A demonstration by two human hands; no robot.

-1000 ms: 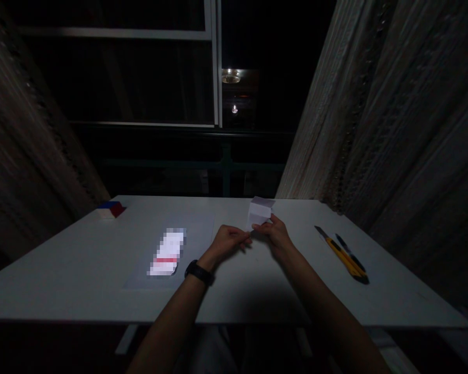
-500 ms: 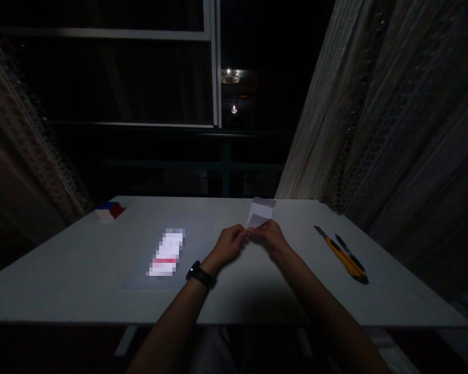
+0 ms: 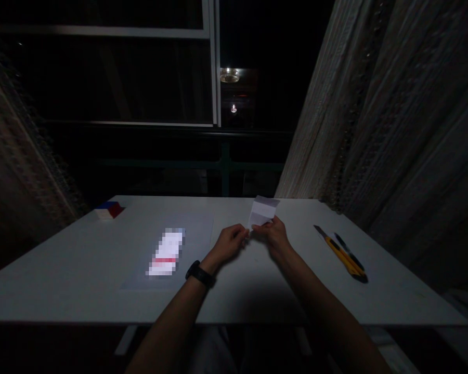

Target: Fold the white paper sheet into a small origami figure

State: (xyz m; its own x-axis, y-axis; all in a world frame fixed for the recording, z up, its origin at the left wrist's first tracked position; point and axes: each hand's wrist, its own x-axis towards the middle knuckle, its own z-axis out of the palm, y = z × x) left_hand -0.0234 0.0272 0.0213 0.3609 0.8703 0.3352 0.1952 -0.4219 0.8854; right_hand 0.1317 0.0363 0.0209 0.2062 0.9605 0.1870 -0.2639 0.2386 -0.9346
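Note:
A small folded piece of white paper [image 3: 263, 209], with creases across it, is held up over the far middle of the table. My right hand [image 3: 273, 234] grips its lower right part, the thumb across the near side. Close by on the left, my left hand [image 3: 232, 241] has its fingers pinched together at the paper's lower left corner. Whether those fingertips still hold the corner is hard to see in the dim light. A dark watch [image 3: 200, 274] is on my left wrist.
On the white table [image 3: 81, 280], a lit, blurred-out phone [image 3: 167, 253] lies on a large paper sheet [image 3: 134, 282]. A coloured cube [image 3: 108, 210] sits far left. At right lie a yellow utility knife [image 3: 345, 257] and a dark pen [image 3: 349, 250]. Curtains [image 3: 315, 104] flank the dark window.
The folded paper has tilted slightly to the right and shows more of its face. My right hand has turned a little with it. My left hand stays nearly in place.

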